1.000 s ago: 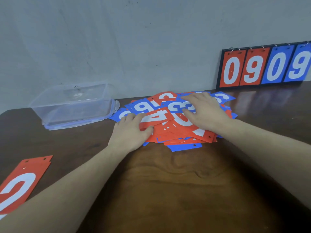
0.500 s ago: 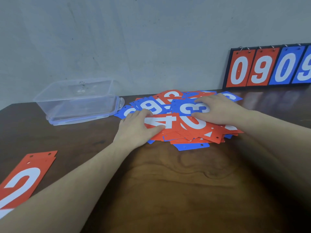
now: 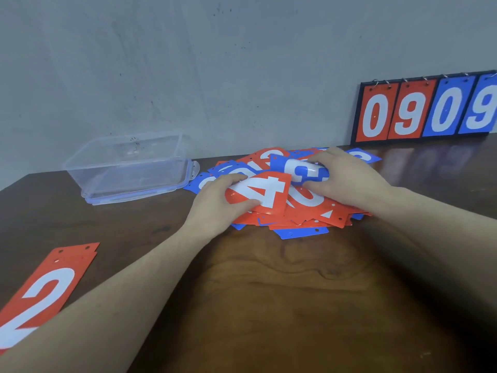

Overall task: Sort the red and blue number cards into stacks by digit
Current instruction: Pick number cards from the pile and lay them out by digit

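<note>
A loose pile of red and blue number cards (image 3: 301, 224) lies on the dark wooden table near its far edge. My left hand (image 3: 215, 208) pinches a red card with a white 4 (image 3: 265, 193) at its left end, lifted and bent off the pile. To its right, my right hand (image 3: 347, 179) grips a blue card with a white 3 (image 3: 306, 172), curled up between thumb and fingers. A small stack of red 2 cards (image 3: 45, 286) lies at the near left of the table.
A clear plastic box (image 3: 129, 168) with a blue-rimmed lid under it stands at the back left. A black scoreboard (image 3: 427, 109) showing 0 9 0 9 leans on the wall at the back right. Bare wood (image 3: 282, 292) stretches between my arms.
Both hands went from resting flat on the pile to gripping cards. The red 4 and the blue 3 have come up off the pile and bent.
</note>
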Available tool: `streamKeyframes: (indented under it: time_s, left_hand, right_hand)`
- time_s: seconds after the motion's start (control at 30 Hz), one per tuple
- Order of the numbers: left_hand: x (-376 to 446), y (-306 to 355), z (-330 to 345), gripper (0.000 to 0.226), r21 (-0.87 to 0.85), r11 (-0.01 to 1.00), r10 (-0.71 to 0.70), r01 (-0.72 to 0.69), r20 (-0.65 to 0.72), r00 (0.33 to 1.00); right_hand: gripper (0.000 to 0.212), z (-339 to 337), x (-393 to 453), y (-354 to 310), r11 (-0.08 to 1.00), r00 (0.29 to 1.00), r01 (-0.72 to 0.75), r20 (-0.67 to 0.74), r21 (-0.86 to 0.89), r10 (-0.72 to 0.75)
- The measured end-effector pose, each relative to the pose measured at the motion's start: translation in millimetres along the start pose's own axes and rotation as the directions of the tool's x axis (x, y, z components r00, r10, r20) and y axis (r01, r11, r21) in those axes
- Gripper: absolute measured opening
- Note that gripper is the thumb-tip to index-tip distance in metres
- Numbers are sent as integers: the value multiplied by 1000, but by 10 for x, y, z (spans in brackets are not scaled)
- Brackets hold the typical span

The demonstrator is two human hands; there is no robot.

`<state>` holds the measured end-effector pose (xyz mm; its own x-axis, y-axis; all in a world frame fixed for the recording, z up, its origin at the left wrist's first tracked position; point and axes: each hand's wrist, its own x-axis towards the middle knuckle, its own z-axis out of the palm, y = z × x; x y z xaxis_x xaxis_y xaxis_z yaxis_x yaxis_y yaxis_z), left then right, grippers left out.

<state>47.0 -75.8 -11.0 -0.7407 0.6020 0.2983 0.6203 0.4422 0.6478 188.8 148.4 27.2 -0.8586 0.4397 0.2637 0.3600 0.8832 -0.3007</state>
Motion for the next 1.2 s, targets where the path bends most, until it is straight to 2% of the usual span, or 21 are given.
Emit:
streamKeyframes:
  time_s: [0.07, 0.13, 0.27, 0.37, 0.47, 0.57, 0.67, 0.83, 1.07, 1.2]
  left_hand:
    - [-32, 38, -11, 48, -58, 998, 15, -15, -1, 1000]
    - [-56, 52, -22, 44, -123, 992, 28, -30, -17, 999]
    - [-93, 54, -81, 44, -349, 936, 8, -42, -99, 995]
    - [-148, 72, -168, 39, -466, 885, -52, -5, -110, 993]
    - [-289, 139, -265, 49, -569, 818, -114, 78, -28, 993]
    - [-470, 178, -423, 64, -662, 739, -148, 125, 22, 989]
    - [-669, 181, -635, 67, -733, 649, -222, 203, 73, 972]
    - [-1039, 113, -962, 34, -763, 571, -334, 302, 119, 935]
    - [-1432, -75, -1406, 22, -780, 524, -435, 343, 101, 895]
    - [-1575, -225, -1640, 17, -759, 482, -573, 439, 106, 812]
  right_hand:
    - [43, -37, -106, -46, 987, 997, -38, -61, 156, 48]
    - [47, -74, -188, -90, 953, 990, -96, -68, 289, 120]
    - [52, -140, -350, -171, 837, 976, -201, 28, 510, 217]
    - [39, -130, -482, -234, 743, 966, -247, 98, 622, 239]
    - [20, -85, -596, -337, 621, 962, -258, 142, 740, 232]
    - [11, -58, -697, -474, 587, 959, -271, 165, 763, 228]
    - [10, -35, -807, -631, 540, 959, -275, 190, 795, 209]
    - [12, 23, -944, -967, 495, 962, -269, 212, 826, 171]
    - [30, 136, -1031, -1413, 492, 945, -317, 314, 811, 92]
    - [34, 116, -1097, -1557, 535, 945, -308, 320, 787, 74]
